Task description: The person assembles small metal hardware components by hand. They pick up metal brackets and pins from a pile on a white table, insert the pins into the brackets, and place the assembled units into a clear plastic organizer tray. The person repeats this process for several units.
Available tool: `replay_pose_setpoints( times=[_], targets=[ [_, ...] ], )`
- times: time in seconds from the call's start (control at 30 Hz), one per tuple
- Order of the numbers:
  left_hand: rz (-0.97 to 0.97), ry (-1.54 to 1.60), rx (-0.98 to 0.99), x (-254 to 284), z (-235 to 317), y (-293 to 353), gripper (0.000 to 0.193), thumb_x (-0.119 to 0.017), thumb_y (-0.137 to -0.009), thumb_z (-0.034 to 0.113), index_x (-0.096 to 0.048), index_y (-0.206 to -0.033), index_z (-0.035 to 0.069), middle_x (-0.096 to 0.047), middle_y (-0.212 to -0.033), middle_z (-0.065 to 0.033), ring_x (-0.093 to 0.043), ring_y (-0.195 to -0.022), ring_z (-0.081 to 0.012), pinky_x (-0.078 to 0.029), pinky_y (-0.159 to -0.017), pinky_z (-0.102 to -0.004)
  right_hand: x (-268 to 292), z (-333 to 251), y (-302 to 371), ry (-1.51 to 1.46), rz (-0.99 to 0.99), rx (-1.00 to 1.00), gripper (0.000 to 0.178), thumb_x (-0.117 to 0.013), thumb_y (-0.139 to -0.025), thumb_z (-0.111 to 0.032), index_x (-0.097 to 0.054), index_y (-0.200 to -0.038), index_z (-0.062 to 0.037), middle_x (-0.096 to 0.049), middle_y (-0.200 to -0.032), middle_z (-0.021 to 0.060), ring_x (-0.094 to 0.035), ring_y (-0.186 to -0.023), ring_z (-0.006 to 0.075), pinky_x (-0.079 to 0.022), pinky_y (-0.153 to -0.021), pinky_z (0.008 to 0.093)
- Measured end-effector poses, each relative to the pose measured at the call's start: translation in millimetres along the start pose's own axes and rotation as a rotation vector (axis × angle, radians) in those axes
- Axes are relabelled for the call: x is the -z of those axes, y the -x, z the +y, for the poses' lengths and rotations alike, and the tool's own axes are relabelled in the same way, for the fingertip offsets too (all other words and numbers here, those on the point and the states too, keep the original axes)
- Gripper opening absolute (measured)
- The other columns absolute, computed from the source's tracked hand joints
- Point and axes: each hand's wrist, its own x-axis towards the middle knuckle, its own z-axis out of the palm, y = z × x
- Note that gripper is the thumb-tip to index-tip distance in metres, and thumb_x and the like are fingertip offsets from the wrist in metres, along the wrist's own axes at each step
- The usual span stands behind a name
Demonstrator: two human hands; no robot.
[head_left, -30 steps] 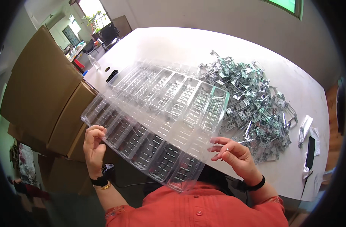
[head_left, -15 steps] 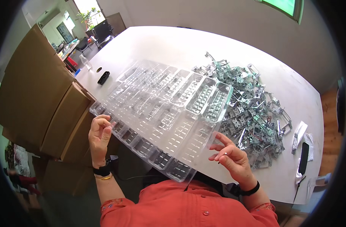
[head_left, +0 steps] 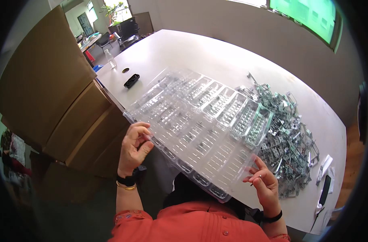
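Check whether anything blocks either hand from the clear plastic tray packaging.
Nothing visible blocks the clear plastic tray packaging: the left hand is at its near-left edge, the right hand at its right edge; the metal bracket pile lies right of it, not between.

To your left: brown cardboard boxes (head_left: 41,84), stacked high. Clear bottle (head_left: 110,59) stands near the far-left edge of the white table (head_left: 192,50); small black object (head_left: 131,81) lies near it. Well behind, black chair (head_left: 128,29), leafy plant (head_left: 114,13). Upper right, green-paned window (head_left: 304,16). On your right, flat black oblong (head_left: 324,190) overlapping white wrapping (head_left: 323,166).
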Motion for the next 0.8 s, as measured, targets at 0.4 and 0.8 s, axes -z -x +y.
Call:
replay_pose_setpoints(
  times=[0.4, 0.8],
  targets=[
    [0.066, -0.288, -0.029, 3, -29, 6, 0.032, -0.085, -0.087, 0.006, -0.064, -0.112, 0.003, -0.066, -0.132, -0.0133, -0.068, -0.093, -0.0192, -0.059, -0.085, -0.0319, -23, 9, -42, 0.101, 0.119, -0.024, 0.023, -0.068, -0.107, -0.025, -0.068, -0.098, -0.0033, -0.036, -0.168, 0.0244, -0.065, -0.124, 0.0300, -0.059, -0.095, 0.0378],
    [0.051, -0.294, -0.079, 5, -56, -38, 0.031, -0.083, -0.087, 0.003, -0.063, -0.112, 0.003, -0.066, -0.130, -0.0126, -0.063, -0.086, -0.0197, -0.056, -0.080, -0.0325, -33, 19, -66, 0.130, 0.189, -0.040, 0.020, -0.072, -0.105, -0.021, -0.068, -0.101, -0.0023, -0.033, -0.169, 0.0271, -0.062, -0.132, 0.0357, -0.058, -0.101, 0.0458]
  ],
)
